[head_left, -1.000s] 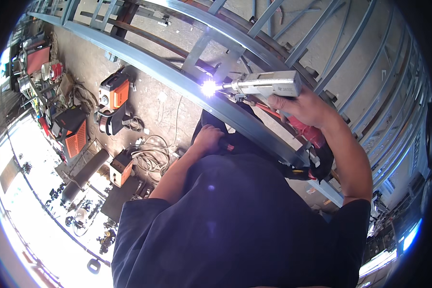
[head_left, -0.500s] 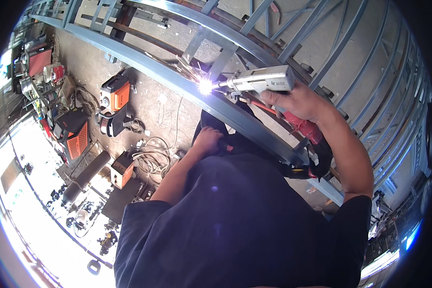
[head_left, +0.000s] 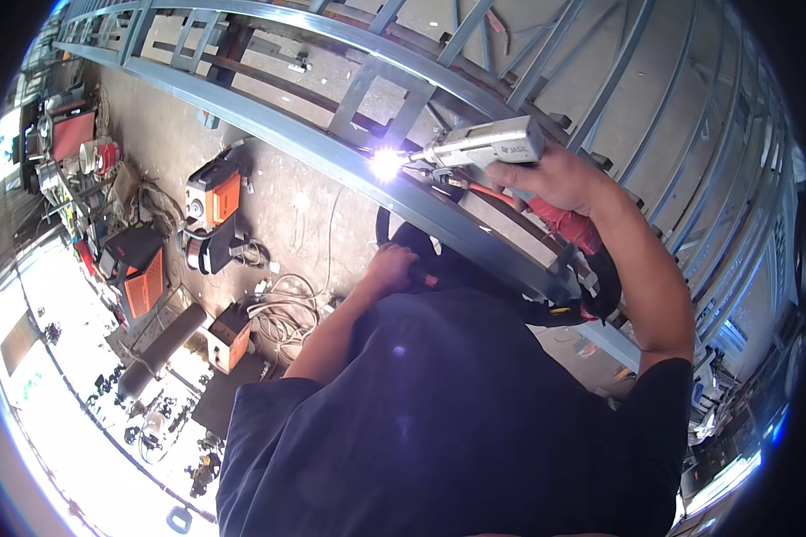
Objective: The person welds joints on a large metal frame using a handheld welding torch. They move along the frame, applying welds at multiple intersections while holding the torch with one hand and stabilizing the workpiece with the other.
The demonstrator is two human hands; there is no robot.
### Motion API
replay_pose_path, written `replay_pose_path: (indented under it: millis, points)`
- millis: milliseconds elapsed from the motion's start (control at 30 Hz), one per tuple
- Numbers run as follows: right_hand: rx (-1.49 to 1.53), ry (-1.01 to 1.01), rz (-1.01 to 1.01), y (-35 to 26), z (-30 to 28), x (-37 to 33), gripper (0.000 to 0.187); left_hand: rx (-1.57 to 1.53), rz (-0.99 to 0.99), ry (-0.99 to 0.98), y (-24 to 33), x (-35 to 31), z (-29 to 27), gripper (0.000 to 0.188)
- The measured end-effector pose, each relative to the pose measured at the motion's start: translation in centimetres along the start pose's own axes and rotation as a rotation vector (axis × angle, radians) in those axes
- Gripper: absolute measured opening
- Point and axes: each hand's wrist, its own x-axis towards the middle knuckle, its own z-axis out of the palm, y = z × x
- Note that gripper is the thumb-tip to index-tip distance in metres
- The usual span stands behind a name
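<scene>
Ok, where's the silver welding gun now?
In the head view, the silver welding gun is in the upper part, right of centre, held in the right hand, its tip beside the bright arc on the metal beam.

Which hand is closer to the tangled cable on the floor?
Left. The left hand is to the right of the cable, not touching it; the right hand is much farther right, gripping the silver torch.

The right arm [head_left: 649, 277] bends at the elbow, its bare forearm [head_left: 631, 242] angling forward and inward to the right hand [head_left: 560, 183], which is closed in a grip. The bare left forearm [head_left: 334, 324] slants forward and inward; the left hand [head_left: 391, 269] sits lower in view, its fingertips hidden.
</scene>
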Motion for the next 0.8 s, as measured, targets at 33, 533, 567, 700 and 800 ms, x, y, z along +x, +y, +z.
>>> replay_pose_path:
  millis: [33,533,567,700,800]
  points:
    - [0.001,0.038,-0.013,0.1,0.2,-0.5,0.05,-0.007,0.018,-0.009,-0.1,0.1,0.0,0.038]
    - [-0.287,0.909,0.471,0.6,2.1,-23.6,0.055,0.047,0.35,0.032,6.4,0.4,3.2,0.031]
    - [-0.427,0.995,0.37,2.6,2.4,-25.1,0.057,0.042,0.35,0.002,7.6,0.4,3.0,0.032]
    - [-0.27,0.925,0.374,5.4,4.7,-27.8,0.062,0.045,0.316,-0.088,11.7,0.6,3.8,0.03]
    - [-0.731,0.865,0.165,9.7,4.8,-29.2,0.063,0.124,0.264,-0.116,15.6,0.8,4.6,0.027]
